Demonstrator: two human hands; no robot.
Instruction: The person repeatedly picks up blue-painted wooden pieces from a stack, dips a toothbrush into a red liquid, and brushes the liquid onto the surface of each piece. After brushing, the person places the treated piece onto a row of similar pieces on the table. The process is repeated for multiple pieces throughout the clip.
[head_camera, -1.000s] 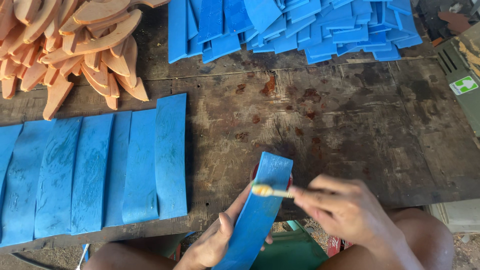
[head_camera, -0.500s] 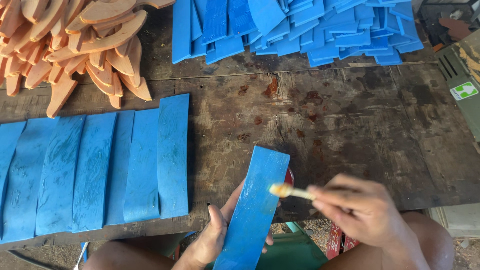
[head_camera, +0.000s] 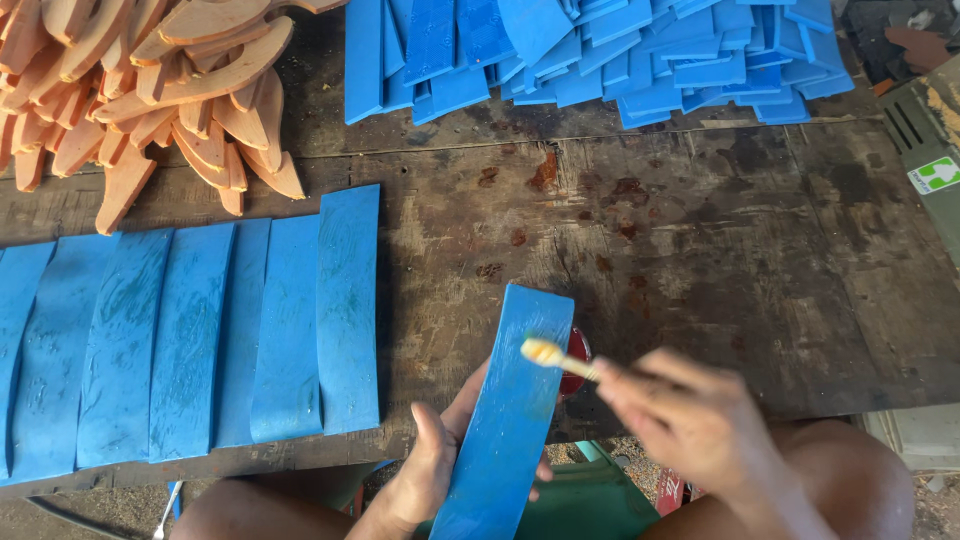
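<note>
1. Left hand (head_camera: 425, 475) cups the blue strip (head_camera: 505, 410) from below, fingers wrapped round its edges, strip tilted over the worktop (head_camera: 700, 250) edge.
2. Right hand (head_camera: 690, 425), blurred, fingers pinched shut on a small brush (head_camera: 558, 357), tip touching the strip.
3. Row of blue strips (head_camera: 200, 340) lies left; orange pieces (head_camera: 150, 90) piled behind.

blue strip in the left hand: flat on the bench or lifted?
Lifted. The left hand grips the blue strip from beneath, tilted over the wooden bench edge, while the right hand holds a small brush on it.
</note>
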